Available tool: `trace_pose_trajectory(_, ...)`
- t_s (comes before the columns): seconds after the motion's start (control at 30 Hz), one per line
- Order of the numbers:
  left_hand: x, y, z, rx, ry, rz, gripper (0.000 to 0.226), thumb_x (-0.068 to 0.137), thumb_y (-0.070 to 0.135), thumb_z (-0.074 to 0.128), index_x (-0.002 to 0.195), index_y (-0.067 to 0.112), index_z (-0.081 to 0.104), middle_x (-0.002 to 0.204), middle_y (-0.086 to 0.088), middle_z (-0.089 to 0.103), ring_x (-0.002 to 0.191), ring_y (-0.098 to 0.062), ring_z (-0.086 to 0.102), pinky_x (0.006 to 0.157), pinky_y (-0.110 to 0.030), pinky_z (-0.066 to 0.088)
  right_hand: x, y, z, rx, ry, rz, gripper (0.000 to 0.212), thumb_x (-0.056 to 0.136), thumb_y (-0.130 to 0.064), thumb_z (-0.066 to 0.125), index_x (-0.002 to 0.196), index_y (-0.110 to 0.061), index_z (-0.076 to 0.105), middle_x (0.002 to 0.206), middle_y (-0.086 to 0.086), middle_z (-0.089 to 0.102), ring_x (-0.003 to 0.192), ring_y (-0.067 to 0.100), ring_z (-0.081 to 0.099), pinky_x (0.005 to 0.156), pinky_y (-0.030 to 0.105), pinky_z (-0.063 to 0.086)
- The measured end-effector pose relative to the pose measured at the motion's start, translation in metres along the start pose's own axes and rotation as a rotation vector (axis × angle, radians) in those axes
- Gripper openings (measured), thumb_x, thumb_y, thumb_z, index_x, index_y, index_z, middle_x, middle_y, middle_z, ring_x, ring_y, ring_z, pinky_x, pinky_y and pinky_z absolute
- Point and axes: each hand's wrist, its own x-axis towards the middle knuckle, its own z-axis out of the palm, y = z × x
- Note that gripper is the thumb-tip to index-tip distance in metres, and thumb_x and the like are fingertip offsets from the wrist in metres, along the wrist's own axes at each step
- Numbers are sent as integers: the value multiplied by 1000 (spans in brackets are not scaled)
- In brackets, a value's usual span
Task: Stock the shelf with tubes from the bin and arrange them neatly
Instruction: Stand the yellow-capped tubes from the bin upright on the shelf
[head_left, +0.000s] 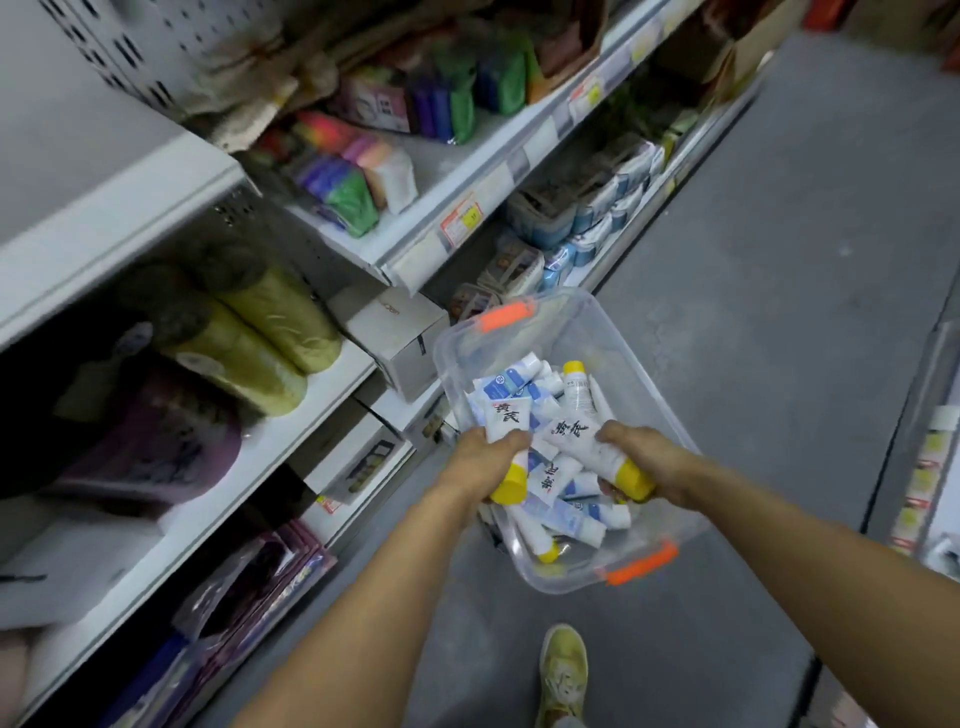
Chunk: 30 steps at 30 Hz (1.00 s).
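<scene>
A clear plastic bin (618, 332) with orange latches sits on the grey floor beside the shelving. It holds several tubes (563, 512), white with yellow caps and white with blue print. My left hand (480, 460) is inside the bin, gripping a white tube with a yellow cap (506, 423). My right hand (641, 460) grips a second white tube with a yellow cap (582, 441). Both tubes point their caps toward me. The white shelf (291, 431) stands to the left.
The shelf levels hold green rolls (260, 338), white boxes (395, 332), colourful packets (343, 182) and purple packs (260, 582). Blue-and-white boxes (587, 223) line a lower shelf further on. Another rack edge (930, 452) is at the right. My yellow shoe (563, 670) stands on the floor.
</scene>
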Motion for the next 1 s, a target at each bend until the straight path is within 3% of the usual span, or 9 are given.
trace_pose_trajectory(0.13, -38, 13, -41, -76, 94, 97, 23, 90, 27, 60, 108, 15, 63, 95, -8, 71, 78, -26, 67, 61, -27, 51, -38, -34, 28, 61, -98, -115, 26, 90, -33, 54, 96, -9, 61, 59, 12, 63, 53, 22, 53, 52, 28, 34)
trace_pose_trajectory(0.3, -95, 23, -88, -161, 169, 209, 15, 91, 18, 54, 101, 10, 63, 80, -7, 66, 65, -22, 60, 56, -26, 49, -83, -72, 67, 141, -213, -240, 15, 91, -23, 48, 95, -11, 57, 66, 12, 59, 59, 22, 52, 45, 22, 29)
trace_pose_trajectory(0.37, -118, 23, -107, -171, 212, 264, 11, 90, 16, 55, 98, 13, 63, 85, -8, 68, 67, -21, 62, 59, -27, 51, -102, -87, 82, 139, -248, -267, 15, 92, -24, 48, 96, -15, 59, 71, 10, 61, 61, 20, 54, 43, 20, 31)
trace_pose_trajectory(0.57, -178, 19, -174, -168, 355, 413, 25, 92, 21, 61, 116, 14, 58, 103, 1, 69, 79, -8, 65, 56, -16, 49, -146, -130, 128, 159, -371, -412, 9, 95, -14, 53, 98, -21, 57, 66, -2, 64, 51, 9, 57, 43, 17, 42)
trace_pose_trajectory(0.77, -215, 16, -229, -307, 508, 469, 35, 87, 25, 68, 116, 16, 53, 112, -5, 68, 93, -19, 68, 75, -36, 56, -181, -165, 179, 76, -486, -530, 26, 92, -13, 60, 117, -18, 56, 103, 6, 69, 87, 21, 64, 70, 34, 52)
trace_pose_trajectory(0.8, -221, 16, -237, -315, 524, 476, 35, 86, 25, 69, 116, 16, 52, 111, -5, 69, 92, -20, 68, 73, -37, 56, -186, -170, 187, 56, -492, -546, 30, 91, -14, 61, 120, -19, 56, 108, 7, 69, 91, 22, 65, 73, 35, 53)
trace_pose_trajectory(0.93, -246, 18, -268, -336, 572, 538, 33, 90, 15, 65, 118, 10, 48, 105, -7, 65, 74, -13, 64, 47, -22, 50, -205, -190, 219, -24, -510, -632, 33, 89, -13, 65, 121, -19, 56, 111, 8, 69, 92, 23, 66, 70, 34, 53)
trace_pose_trajectory(1.0, -258, 15, -285, -300, 608, 552, 31, 89, 17, 66, 115, 10, 50, 104, -5, 66, 77, -15, 66, 53, -26, 55, -214, -198, 235, -43, -523, -673, 34, 87, -7, 65, 118, -17, 57, 107, 7, 70, 87, 22, 67, 67, 32, 54)
